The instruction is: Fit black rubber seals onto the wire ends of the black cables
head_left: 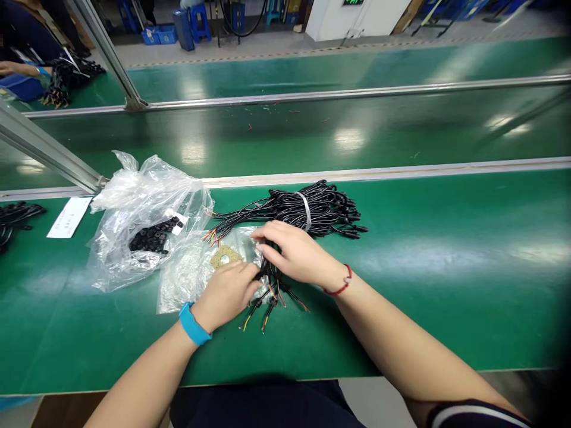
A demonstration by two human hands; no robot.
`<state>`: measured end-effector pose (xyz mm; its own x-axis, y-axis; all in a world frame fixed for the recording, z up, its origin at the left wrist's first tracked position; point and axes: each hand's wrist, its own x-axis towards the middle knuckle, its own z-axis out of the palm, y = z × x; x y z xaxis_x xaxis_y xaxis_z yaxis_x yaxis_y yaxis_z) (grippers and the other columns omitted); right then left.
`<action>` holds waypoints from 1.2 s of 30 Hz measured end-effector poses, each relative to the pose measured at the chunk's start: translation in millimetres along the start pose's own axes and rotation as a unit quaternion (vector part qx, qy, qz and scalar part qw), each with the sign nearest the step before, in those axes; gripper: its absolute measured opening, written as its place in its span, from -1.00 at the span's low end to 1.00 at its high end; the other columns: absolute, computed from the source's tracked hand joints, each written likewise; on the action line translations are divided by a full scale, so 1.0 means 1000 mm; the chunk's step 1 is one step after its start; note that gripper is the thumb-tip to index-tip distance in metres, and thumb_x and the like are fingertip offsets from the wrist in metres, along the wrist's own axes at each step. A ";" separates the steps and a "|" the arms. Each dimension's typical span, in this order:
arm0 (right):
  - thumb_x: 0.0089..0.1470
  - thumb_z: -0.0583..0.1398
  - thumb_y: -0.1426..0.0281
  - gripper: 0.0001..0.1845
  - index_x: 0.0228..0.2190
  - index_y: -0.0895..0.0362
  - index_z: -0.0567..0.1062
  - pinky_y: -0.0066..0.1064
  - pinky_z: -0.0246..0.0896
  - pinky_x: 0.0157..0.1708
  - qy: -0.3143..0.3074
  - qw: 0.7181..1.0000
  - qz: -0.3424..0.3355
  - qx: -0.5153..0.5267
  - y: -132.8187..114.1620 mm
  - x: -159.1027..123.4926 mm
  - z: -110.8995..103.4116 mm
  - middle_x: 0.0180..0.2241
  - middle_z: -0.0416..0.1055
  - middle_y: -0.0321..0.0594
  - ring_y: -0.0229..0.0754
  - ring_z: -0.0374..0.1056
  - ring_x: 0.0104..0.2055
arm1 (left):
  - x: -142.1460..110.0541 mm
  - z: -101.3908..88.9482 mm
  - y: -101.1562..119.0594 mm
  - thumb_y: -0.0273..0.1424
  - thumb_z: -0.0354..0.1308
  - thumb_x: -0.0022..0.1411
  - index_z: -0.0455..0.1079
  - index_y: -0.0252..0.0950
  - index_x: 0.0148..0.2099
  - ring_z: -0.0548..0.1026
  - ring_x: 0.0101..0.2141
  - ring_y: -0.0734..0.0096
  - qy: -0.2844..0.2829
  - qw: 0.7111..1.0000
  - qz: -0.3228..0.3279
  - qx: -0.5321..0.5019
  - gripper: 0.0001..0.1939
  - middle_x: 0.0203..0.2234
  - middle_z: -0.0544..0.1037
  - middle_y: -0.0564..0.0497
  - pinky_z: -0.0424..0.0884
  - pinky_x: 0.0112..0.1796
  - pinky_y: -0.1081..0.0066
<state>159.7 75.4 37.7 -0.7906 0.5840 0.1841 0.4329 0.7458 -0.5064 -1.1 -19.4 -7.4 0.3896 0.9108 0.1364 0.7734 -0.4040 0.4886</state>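
Observation:
My left hand (229, 291) is closed at a small group of black cables (279, 282), its fingertips against them. Curled over the upper part of these cables is my right hand (297, 252), thumb and forefinger close together; what lies under its fingers is partly hidden. Stripped red, yellow and black wire ends point towards me below the hands. Just beyond my right hand lies a larger bundle of black cables (289, 208), tied with a pale band. A clear bag of small pale parts (182, 276) sits beside my left hand, with a yellowish piece with a hole (220, 254) on it.
A clear plastic bag (120, 238) holding small black parts (154, 238) lies to the left, near a white paper slip (70, 217). More black cables (18, 217) rest at the left edge. A metal post (49, 145) rises there. Across the bench, another person's hand (20, 68) is near cables.

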 end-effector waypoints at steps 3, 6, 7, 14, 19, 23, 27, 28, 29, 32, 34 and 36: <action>0.15 0.07 0.48 -0.80 -0.19 0.18 0.42 -0.26 0.15 -0.19 0.013 0.990 -0.006 -0.139 -0.003 0.027 0.010 -0.22 0.40 -0.08 -0.08 0.24 -0.18 | -0.002 0.005 0.001 -0.40 0.07 0.23 0.32 -0.29 -0.14 0.50 -0.31 0.18 -0.037 0.999 0.020 0.017 -0.85 -0.37 0.53 -0.07 0.40 -0.31 0.26; 0.18 0.03 0.50 -0.80 -0.23 0.19 0.44 -0.25 0.09 -0.25 0.010 0.965 -0.016 -0.261 0.001 0.053 0.024 -0.22 0.40 -0.06 -0.05 0.22 -0.19 | -0.003 0.002 -0.002 -0.35 0.06 0.25 0.33 -0.31 -0.10 0.50 -0.28 0.20 -0.032 0.999 0.035 -0.004 -0.80 -0.33 0.54 -0.07 0.41 -0.27 0.27; 0.17 0.03 0.51 -0.80 -0.27 0.20 0.45 -0.25 0.07 -0.27 0.010 0.958 -0.008 -0.286 0.003 0.059 0.027 -0.26 0.40 -0.05 -0.04 0.23 -0.21 | -0.004 -0.002 -0.005 -0.35 0.05 0.26 0.33 -0.31 -0.09 0.50 -0.28 0.22 -0.023 0.999 0.040 -0.011 -0.79 -0.33 0.54 -0.07 0.41 -0.27 0.28; 0.16 0.04 0.48 -0.81 -0.38 0.23 0.44 -0.26 0.05 -0.36 0.034 0.949 0.031 -0.311 0.012 0.068 0.028 -0.38 0.39 -0.03 -0.04 0.26 -0.32 | -0.022 -0.064 -0.059 -0.38 0.02 0.26 0.41 -0.28 -0.21 0.47 -0.32 0.28 0.230 0.963 -0.138 0.011 -0.84 -0.36 0.53 -0.06 0.34 -0.27 0.34; 0.22 0.00 0.40 -0.76 -0.30 0.21 0.45 -0.35 0.16 -0.32 0.089 0.972 -0.009 -0.217 0.003 0.052 0.019 -0.37 0.39 -0.11 -0.15 0.28 -0.32 | -0.043 -0.083 -0.099 -0.46 0.02 0.19 0.43 -0.29 -0.24 0.46 -0.31 0.16 0.215 0.914 -0.317 0.133 -0.83 -0.34 0.51 -0.10 0.31 -0.32 0.30; 0.22 0.00 0.45 -0.75 -0.25 0.18 0.47 -0.36 0.18 -0.32 0.057 0.977 -0.123 -0.165 0.002 0.030 0.025 -0.37 0.41 -0.15 -0.18 0.27 -0.32 | -0.039 -0.073 -0.099 -0.42 0.01 0.19 0.42 -0.29 -0.17 0.46 -0.25 0.09 0.109 0.895 -0.360 0.240 -0.79 -0.30 0.48 -0.14 0.32 -0.30 0.28; 0.20 0.00 0.50 -0.75 -0.21 0.19 0.47 -0.35 0.16 -0.30 0.030 0.978 -0.148 -0.147 0.009 0.011 0.039 -0.41 0.43 -0.17 -0.20 0.30 -0.33 | -0.029 -0.065 -0.093 -0.39 0.02 0.18 0.40 -0.31 -0.15 0.45 -0.22 0.04 0.096 0.869 -0.389 0.291 -0.78 -0.28 0.48 -0.16 0.34 -0.29 0.25; 0.20 0.00 0.51 -0.75 -0.20 0.20 0.46 -0.35 0.15 -0.30 0.027 0.978 -0.149 -0.142 0.010 0.008 0.041 -0.41 0.44 -0.18 -0.20 0.30 -0.34 | -0.028 -0.064 -0.093 -0.38 0.02 0.18 0.40 -0.31 -0.16 0.45 -0.22 0.03 0.102 0.866 -0.391 0.296 -0.79 -0.29 0.48 -0.16 0.34 -0.30 0.25; 0.20 0.00 0.51 -0.75 -0.18 0.21 0.45 -0.36 0.14 -0.30 0.025 0.979 -0.149 -0.137 0.011 0.006 0.043 -0.41 0.44 -0.19 -0.21 0.31 -0.35 | -0.027 -0.063 -0.094 -0.38 0.02 0.18 0.40 -0.30 -0.18 0.45 -0.23 0.03 0.107 0.864 -0.390 0.300 -0.80 -0.29 0.48 -0.16 0.34 -0.30 0.24; 0.19 0.01 0.51 -0.76 -0.19 0.23 0.45 -0.38 0.09 -0.32 0.026 0.981 -0.147 -0.123 0.013 0.003 0.046 -0.41 0.45 -0.20 -0.22 0.30 -0.36 | -0.028 -0.061 -0.097 -0.40 0.02 0.17 0.39 -0.30 -0.22 0.44 -0.22 0.02 0.122 0.867 -0.373 0.308 -0.84 -0.29 0.47 -0.17 0.33 -0.30 0.24; 0.19 0.01 0.51 -0.76 -0.21 0.21 0.46 -0.39 0.04 -0.34 0.017 0.980 -0.154 -0.122 0.015 0.003 0.048 -0.43 0.44 -0.22 -0.24 0.28 -0.38 | -0.029 -0.059 -0.099 -0.43 0.01 0.17 0.38 -0.30 -0.23 0.43 -0.22 0.02 0.139 0.871 -0.356 0.309 -0.84 -0.31 0.47 -0.17 0.33 -0.28 0.24; 0.19 0.02 0.51 -0.77 -0.25 0.18 0.47 -0.39 -0.01 -0.35 -0.005 0.976 -0.166 -0.140 0.016 0.004 0.051 -0.46 0.41 -0.24 -0.25 0.23 -0.42 | -0.030 -0.058 -0.099 -0.45 0.01 0.16 0.36 -0.32 -0.22 0.43 -0.23 0.03 0.163 0.876 -0.339 0.301 -0.85 -0.33 0.48 -0.16 0.32 -0.26 0.23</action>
<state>141.7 72.9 -12.7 -0.9110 0.2937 0.2896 0.2530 0.9524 -0.1701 -118.5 -1.8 -9.6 -0.3490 0.8950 0.2777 0.9338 0.3569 0.0233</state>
